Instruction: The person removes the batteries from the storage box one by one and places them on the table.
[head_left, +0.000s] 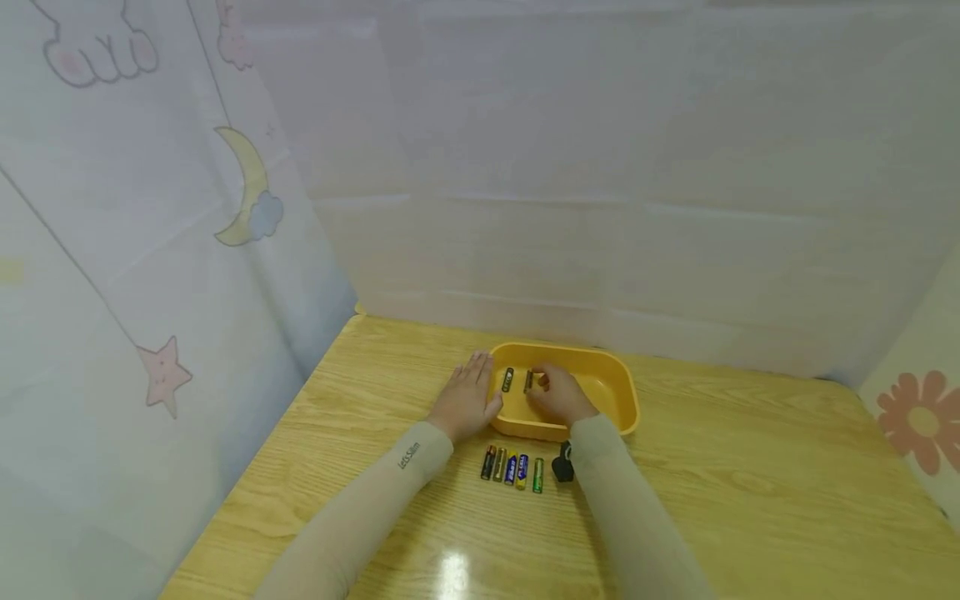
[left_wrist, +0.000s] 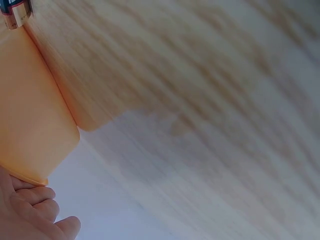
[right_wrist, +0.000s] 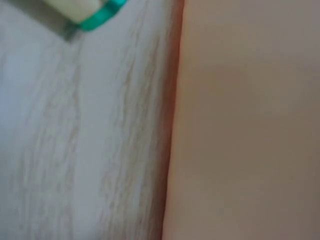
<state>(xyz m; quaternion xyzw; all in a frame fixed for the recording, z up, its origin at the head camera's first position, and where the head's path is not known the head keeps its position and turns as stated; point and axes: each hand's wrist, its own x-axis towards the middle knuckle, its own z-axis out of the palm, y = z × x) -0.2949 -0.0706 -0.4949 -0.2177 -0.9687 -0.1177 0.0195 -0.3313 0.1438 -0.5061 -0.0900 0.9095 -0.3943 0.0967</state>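
Note:
My left hand (head_left: pixel 462 404) rests against the left end of a yellow plastic tray (head_left: pixel 626 387), fingers straight along its rim. In the left wrist view, fingertips show at the rim of the tray (left_wrist: pixel 35 105). Inside the tray, my right hand (head_left: pixel 561 395) pinches a dark battery (head_left: pixel 528 381) between thumb and fingers, low over the tray floor. Another battery (head_left: pixel 507 380) lies to its left, roughly parallel. The right wrist view shows the tray's outer wall (right_wrist: pixel 245 120), with the hand itself out of sight.
In front of the tray, several batteries (head_left: pixel 511 467) lie side by side on the wooden table (head_left: pixel 390 375). A green battery (head_left: pixel 538 475) sits slightly apart at their right. Beside my right sleeve is a small black object (head_left: pixel 562 463), partly covered. A pale sheet hangs behind the table.

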